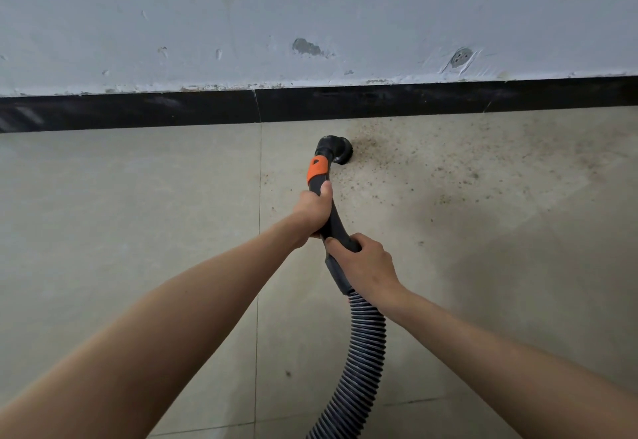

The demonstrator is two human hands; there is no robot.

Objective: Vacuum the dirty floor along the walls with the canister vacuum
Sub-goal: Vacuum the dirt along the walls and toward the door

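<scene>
A black vacuum handle (333,224) with an orange collar (317,170) ends in a round black brush nozzle (336,149) set on the beige tiled floor (138,204), close to the black skirting (345,102). My left hand (312,211) grips the handle just below the orange collar. My right hand (366,266) grips it lower, where the ribbed grey hose (359,362) starts. Brown dirt specks (414,159) are scattered on the floor right of the nozzle. The canister is out of view.
A pale scuffed wall (310,17) rises above the skirting, with a chipped patch (305,47). A tile joint (259,231) runs toward me left of the hose. The floor left of the nozzle looks free of specks.
</scene>
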